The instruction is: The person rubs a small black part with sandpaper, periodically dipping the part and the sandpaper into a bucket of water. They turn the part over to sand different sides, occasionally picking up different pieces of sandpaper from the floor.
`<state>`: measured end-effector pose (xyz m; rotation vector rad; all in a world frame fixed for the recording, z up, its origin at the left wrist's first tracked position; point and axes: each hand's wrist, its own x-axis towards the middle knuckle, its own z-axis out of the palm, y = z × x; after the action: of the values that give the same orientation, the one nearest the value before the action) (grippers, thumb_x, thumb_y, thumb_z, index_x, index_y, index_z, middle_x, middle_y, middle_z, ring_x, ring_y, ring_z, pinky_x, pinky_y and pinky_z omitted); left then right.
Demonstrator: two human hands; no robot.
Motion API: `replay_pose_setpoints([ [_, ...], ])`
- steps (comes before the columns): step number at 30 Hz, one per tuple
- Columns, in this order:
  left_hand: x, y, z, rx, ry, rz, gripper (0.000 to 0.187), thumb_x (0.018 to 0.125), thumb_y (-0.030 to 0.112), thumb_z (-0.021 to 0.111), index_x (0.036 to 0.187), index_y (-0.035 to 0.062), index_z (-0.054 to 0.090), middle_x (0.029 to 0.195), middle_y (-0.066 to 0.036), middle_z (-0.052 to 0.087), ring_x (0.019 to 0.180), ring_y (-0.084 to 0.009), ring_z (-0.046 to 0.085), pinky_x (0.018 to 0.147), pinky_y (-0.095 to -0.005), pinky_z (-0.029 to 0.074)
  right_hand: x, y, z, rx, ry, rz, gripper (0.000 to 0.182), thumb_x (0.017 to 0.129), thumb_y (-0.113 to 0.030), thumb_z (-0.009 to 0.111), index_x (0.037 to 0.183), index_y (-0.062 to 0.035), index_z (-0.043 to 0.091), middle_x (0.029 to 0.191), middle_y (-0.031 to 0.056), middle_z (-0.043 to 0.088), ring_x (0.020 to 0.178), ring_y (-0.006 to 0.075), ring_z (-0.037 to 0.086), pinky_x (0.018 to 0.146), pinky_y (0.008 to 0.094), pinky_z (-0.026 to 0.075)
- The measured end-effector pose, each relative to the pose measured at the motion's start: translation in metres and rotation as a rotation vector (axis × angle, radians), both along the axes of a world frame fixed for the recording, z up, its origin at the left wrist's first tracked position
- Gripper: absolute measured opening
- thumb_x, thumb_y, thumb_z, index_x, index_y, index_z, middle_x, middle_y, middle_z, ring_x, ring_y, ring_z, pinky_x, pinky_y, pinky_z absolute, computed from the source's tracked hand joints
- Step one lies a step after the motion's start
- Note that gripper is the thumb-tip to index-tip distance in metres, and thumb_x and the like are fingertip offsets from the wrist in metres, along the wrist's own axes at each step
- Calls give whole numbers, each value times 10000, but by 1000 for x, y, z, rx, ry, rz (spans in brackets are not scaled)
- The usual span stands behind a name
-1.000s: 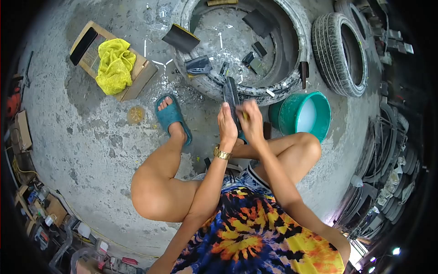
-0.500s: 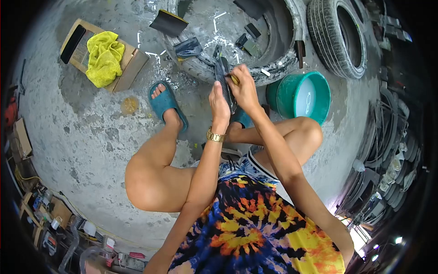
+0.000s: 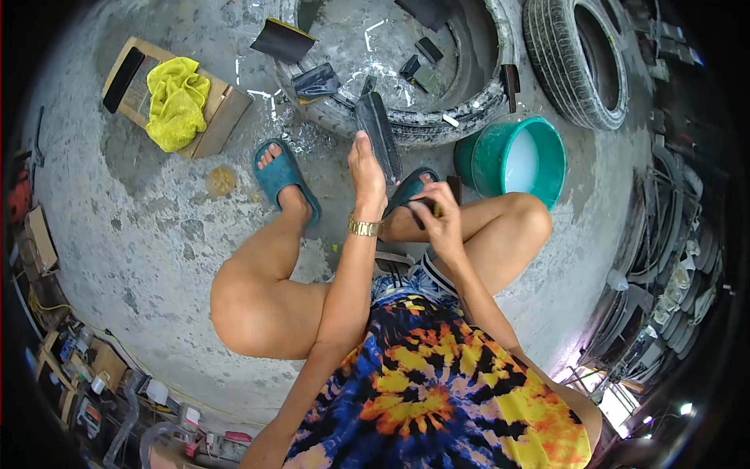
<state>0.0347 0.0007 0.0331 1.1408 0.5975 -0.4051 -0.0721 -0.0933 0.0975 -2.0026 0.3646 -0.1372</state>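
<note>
My left hand [image 3: 366, 170] grips a long dark rubber strip [image 3: 379, 133] and holds it upright over the floor between my knees. A gold watch [image 3: 364, 227] is on that wrist. My right hand [image 3: 437, 215] is lower, near my right knee, closed on a small dark tool with a yellow part [image 3: 432, 208]; what it is I cannot tell. It is apart from the strip. In front lies a large pale tyre [image 3: 469, 102] flat on the floor, with several cut rubber pieces [image 3: 316, 80] on and inside it.
A teal bucket [image 3: 547, 148] holding milky liquid stands right of my feet. A second tyre [image 3: 578, 62] lies beyond it. At left a cardboard box [image 3: 223, 117] carries a yellow cloth [image 3: 173, 102]. Teal sandals [image 3: 283, 178] are on my feet. Clutter lines the edges.
My right hand has come off the strip and dropped down toward my right knee. My left hand stays up with the strip, now held alone.
</note>
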Motion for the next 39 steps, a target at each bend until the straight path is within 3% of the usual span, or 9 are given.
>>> replay_pose_setpoints([
  [3, 1, 1, -2, -50, 44, 4, 560, 1028, 383, 348, 1216, -116, 522, 1177, -168, 595, 1064, -226, 545, 952, -322, 389, 6, -5, 8, 121, 56, -129, 137, 763, 14, 697, 889, -14, 652, 951, 83, 521, 967, 206, 515, 878, 315, 415],
  [11, 1, 1, 36, 122, -33, -104, 563, 1024, 397, 353, 1181, -111, 537, 1115, -165, 613, 1017, -222, 546, 924, -339, 401, 49, 9, -21, -149, -163, 18, 110, 785, 4, 682, 884, -19, 639, 991, 116, 481, 907, 249, 518, 793, 305, 431],
  [15, -5, 0, 16, 179, -102, -18, 530, 1024, 401, 357, 1075, -80, 573, 979, -124, 609, 889, -177, 542, 827, -329, 431, 72, 2, -15, 21, -88, 53, 100, 810, -32, 668, 897, -5, 628, 1005, 122, 508, 908, 252, 522, 790, 314, 432],
  [17, -5, 6, 13, -15, 19, -113, 517, 1028, 386, 349, 1070, -77, 575, 955, -112, 609, 869, -167, 543, 806, -318, 435, 93, -2, -28, 62, -101, 38, 92, 815, -30, 660, 894, 1, 626, 973, 120, 533, 933, 247, 529, 816, 324, 425],
  [19, -1, 9, 12, 95, -129, -89, 507, 1032, 376, 337, 1058, -71, 575, 939, -108, 609, 855, -167, 545, 798, -323, 438, 73, 3, -23, 41, -115, 59, 95, 815, -36, 660, 890, 7, 622, 949, 115, 538, 935, 245, 530, 825, 331, 421],
  [26, -6, 29, 6, -51, 56, -169, 478, 1029, 391, 361, 1005, -28, 588, 853, -57, 603, 747, -104, 534, 689, -271, 450, 118, -7, -33, -57, -36, 129, 105, 835, -41, 649, 923, 13, 627, 898, 102, 528, 878, 218, 520, 789, 314, 422],
  [29, -10, 31, -3, -99, 10, -103, 478, 1025, 412, 363, 982, -7, 589, 770, -38, 590, 633, -87, 531, 578, -257, 453, 74, 6, -32, 39, 3, 108, 125, 788, -8, 690, 906, -5, 649, 915, 118, 513, 896, 244, 528, 821, 333, 438],
  [32, -10, 34, 7, -76, 29, -175, 478, 1017, 445, 362, 985, 22, 583, 712, -26, 557, 509, -97, 520, 427, -251, 426, 122, -2, -37, -149, -16, 153, 130, 782, -20, 702, 901, -9, 650, 905, 129, 511, 888, 271, 544, 818, 334, 446],
  [39, -7, 37, -9, -71, -29, -180, 481, 1017, 452, 355, 949, 26, 569, 675, -21, 547, 497, -100, 518, 425, -252, 424, 112, 9, -41, -139, -100, 50, 126, 805, -46, 676, 911, -2, 624, 901, 152, 527, 801, 297, 532, 728, 372, 437],
])
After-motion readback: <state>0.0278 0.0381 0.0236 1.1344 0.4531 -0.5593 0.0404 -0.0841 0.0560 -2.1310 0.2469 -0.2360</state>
